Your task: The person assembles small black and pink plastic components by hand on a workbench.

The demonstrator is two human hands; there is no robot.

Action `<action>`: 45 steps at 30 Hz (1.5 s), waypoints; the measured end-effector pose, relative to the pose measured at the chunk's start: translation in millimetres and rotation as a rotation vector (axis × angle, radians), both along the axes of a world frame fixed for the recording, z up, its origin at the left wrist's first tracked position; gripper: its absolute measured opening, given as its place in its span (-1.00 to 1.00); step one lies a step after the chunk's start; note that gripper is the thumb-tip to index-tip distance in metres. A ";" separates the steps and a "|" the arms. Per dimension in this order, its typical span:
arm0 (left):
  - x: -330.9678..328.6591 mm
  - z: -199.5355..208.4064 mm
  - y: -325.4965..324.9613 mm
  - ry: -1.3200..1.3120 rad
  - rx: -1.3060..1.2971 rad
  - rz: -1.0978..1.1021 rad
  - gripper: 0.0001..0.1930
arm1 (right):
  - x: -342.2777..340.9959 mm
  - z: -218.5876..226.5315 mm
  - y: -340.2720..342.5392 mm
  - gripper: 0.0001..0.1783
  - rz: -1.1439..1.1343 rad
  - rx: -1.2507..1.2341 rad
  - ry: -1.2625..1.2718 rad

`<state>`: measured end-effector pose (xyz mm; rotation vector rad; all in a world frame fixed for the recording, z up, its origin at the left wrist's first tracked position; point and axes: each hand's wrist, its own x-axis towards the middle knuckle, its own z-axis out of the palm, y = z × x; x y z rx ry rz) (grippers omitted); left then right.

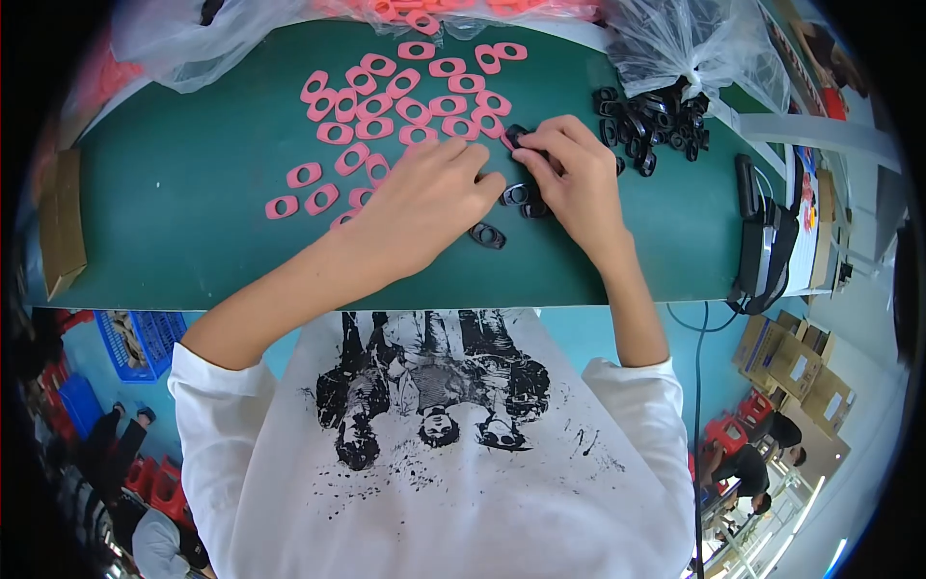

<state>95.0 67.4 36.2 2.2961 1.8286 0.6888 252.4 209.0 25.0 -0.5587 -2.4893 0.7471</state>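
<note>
My right hand pinches a small black oval part between thumb and fingertips. A sliver of a pink piece shows right against it. Just to the left, my left hand is closed with its fingers curled under; what they hold, if anything, is hidden. Many flat pink pieces, each with a round hole, lie spread about beyond and left of that hand. Several loose black parts, one of them a black oval ring, rest on the green tabletop between and below my hands.
A heap of black parts spills by a clear plastic bag at the back right. More pink pieces in plastic line the far edge. A cardboard flap stands at the left end; a black device with cables sits at the right edge.
</note>
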 end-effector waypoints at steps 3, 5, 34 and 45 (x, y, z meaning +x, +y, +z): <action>-0.9 -1.1 -2.6 -0.044 -0.028 0.003 -0.84 | -1.1 0.3 -7.3 -0.85 -0.014 0.005 -0.009; -3.0 -1.6 -1.1 -0.027 -0.004 -0.015 -0.83 | -0.9 1.7 -8.4 -0.85 -0.015 0.070 -0.035; 4.5 -4.3 7.9 -0.028 0.004 -0.031 -0.79 | 56.8 1.6 16.4 -0.69 -0.520 -0.020 -0.143; 2.2 0.6 5.6 -0.049 -0.040 0.030 -0.78 | 69.9 8.3 11.6 -0.66 -0.283 -0.079 -0.149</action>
